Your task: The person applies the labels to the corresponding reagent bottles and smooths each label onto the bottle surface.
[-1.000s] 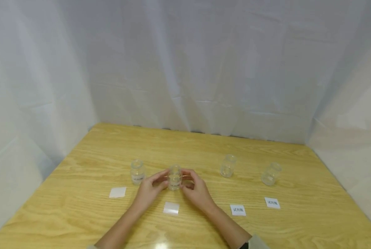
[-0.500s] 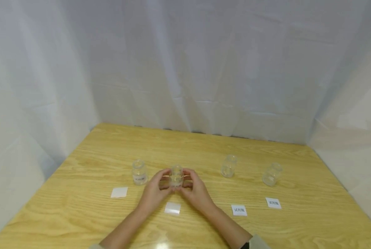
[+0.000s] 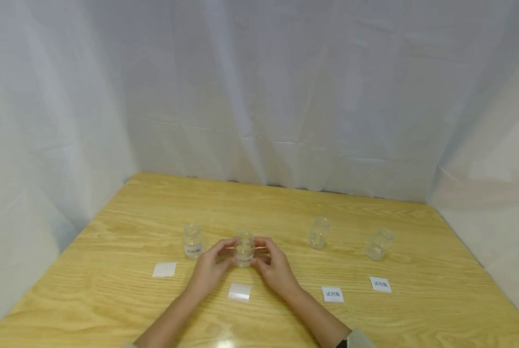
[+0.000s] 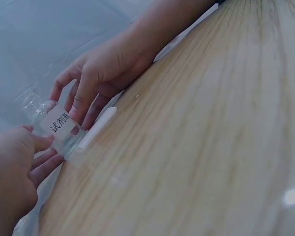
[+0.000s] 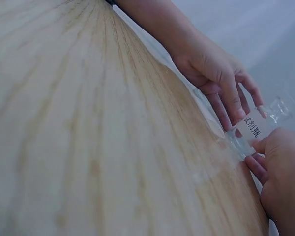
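Between my two hands stands a clear glass reagent bottle [image 3: 244,247], its neck up. A white label [image 4: 58,124] with dark Chinese characters covers its front. My left hand [image 3: 210,268] holds the bottle from the left side, thumb at the label's edge and fingers behind. From the right, my right hand [image 3: 278,271] grips it the same way, its thumb [image 4: 80,101] pressed at the label's other edge. In the right wrist view both hands are round the same bottle [image 5: 280,109]. A blank pale slip [image 3: 240,291] lies on the table just in front.
Left of my hands stands another labelled bottle [image 3: 193,241], with a pale slip [image 3: 164,269] before it. Two unlabelled bottles, one nearer [image 3: 318,233] and one farther right [image 3: 378,244], stand behind lettered labels [image 3: 332,294] on the wooden table [image 3: 111,290]. White sheeting [image 3: 276,96] surrounds the table.
Half a second ago my thumbs nearly met in front of the bottle, over its label. Now they are apart at its sides and the label shows. The other bottles have stayed put.
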Motion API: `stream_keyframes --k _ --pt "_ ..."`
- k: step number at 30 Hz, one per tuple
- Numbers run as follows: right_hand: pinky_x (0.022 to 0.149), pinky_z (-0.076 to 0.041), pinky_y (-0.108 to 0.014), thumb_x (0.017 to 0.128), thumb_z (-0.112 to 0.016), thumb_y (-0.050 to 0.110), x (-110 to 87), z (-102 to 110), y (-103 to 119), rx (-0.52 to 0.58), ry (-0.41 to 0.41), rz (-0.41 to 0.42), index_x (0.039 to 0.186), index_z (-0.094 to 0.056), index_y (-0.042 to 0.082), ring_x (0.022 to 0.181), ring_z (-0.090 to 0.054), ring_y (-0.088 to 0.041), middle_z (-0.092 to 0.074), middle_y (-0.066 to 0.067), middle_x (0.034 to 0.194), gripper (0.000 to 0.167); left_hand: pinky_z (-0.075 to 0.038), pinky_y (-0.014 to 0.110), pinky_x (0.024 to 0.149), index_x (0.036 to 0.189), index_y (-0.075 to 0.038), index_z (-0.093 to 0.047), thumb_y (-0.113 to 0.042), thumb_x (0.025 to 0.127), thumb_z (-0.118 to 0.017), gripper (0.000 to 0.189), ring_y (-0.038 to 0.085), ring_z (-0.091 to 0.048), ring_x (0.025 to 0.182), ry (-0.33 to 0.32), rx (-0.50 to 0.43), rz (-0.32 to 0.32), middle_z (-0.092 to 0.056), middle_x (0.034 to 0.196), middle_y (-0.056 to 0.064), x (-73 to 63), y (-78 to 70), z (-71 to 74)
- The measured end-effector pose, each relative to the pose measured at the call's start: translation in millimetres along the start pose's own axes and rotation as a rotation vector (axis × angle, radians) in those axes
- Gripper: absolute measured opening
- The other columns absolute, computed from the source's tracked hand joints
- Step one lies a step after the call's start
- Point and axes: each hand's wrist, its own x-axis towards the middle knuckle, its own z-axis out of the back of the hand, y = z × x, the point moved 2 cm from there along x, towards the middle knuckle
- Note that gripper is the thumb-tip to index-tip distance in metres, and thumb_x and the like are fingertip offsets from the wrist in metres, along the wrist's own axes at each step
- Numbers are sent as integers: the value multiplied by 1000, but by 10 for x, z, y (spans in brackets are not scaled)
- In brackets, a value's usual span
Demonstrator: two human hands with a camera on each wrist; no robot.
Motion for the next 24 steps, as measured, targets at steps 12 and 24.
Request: stream_keyframes --k 12,24 --pt "86 -47 -36 84 -57 -12 6 21 -1 37 16 -50 115 -48 -9 103 -53 -37 -53 -22 116 32 -47 35 86 116 2 -57 6 81 -64 36 32 -57 101 4 -18 26 -57 117 18 -1 -2 11" --pt "86 -47 -32 86 -55 -10 8 27 -23 68 10 -73 115 -49 -9 104 -52 -36 -53 -22 117 29 -46 35 88 117 2 -57 1 84 -63 33 31 -56 104 5 -52 65 -57 119 17 -5 -33 10"
